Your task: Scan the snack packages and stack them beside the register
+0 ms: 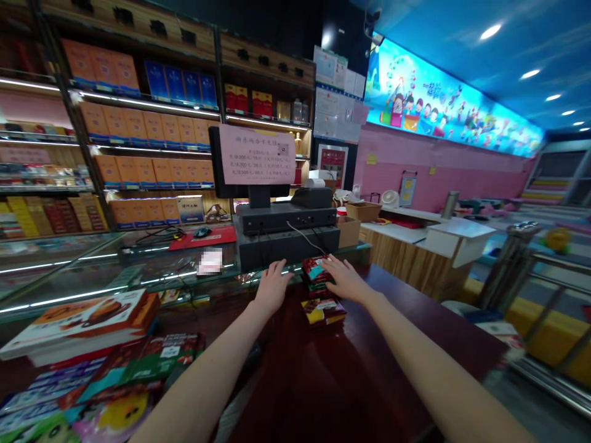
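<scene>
Both arms reach over a dark red wooden counter [332, 381]. My right hand [346, 280] lies with fingers stretched on the right side of a stack of red and teal snack packets [314, 269]. To the left of that stack, my left hand [273, 286] is held with its fingers apart and nothing in it. A gap shows between it and the packets. Just in front of the stack sits a smaller pile of yellow and brown packets [323, 312]. Whether my right fingertips press on the top packet or only rest there, I cannot tell.
Behind the packets stands a cash register [286, 243] with a screen and a pink notice [257, 155]. At left lie boxes [87, 320] and several colourful packets [161, 363]. A glass case [138, 271] runs along the back. Metal railings [545, 271] stand at right.
</scene>
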`<state>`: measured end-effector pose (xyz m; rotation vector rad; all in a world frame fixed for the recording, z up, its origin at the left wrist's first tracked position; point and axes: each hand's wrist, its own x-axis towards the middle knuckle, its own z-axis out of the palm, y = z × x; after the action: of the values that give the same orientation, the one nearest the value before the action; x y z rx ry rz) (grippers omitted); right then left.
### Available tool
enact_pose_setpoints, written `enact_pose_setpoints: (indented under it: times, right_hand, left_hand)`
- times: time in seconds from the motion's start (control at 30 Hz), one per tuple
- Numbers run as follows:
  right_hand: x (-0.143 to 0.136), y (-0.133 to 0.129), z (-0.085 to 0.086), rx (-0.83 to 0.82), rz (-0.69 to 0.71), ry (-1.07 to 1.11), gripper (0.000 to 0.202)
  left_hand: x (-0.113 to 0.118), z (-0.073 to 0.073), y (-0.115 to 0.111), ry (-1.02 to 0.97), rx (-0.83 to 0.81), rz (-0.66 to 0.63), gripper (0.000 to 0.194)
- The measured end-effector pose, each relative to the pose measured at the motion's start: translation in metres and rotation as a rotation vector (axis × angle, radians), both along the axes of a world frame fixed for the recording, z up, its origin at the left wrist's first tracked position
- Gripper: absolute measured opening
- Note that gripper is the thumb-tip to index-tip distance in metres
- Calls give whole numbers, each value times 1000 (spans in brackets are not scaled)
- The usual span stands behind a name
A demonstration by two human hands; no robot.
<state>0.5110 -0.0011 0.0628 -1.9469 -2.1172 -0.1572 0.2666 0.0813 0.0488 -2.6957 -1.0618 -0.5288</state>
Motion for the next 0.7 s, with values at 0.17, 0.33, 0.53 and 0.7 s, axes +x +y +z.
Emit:
enact_pose_setpoints:
  times: [0.17, 0.33, 0.53, 0.7]
  right_hand:
    - [-28, 3, -6, 10, 54, -15, 66]
    - [-55, 7, -11, 21, 105, -20, 63]
    - [-96, 11, -19, 43, 219, -2, 61]
    - [-133, 14, -26, 32, 281, 35, 63]
  left_hand:
    - [-31, 3, -3, 13, 9, 35, 40]
    - [-69, 5, -8, 20, 12, 58, 37]
    - [-122, 3, -13, 15, 20, 108, 36]
    - [-163, -2, -14, 19, 32, 172, 34]
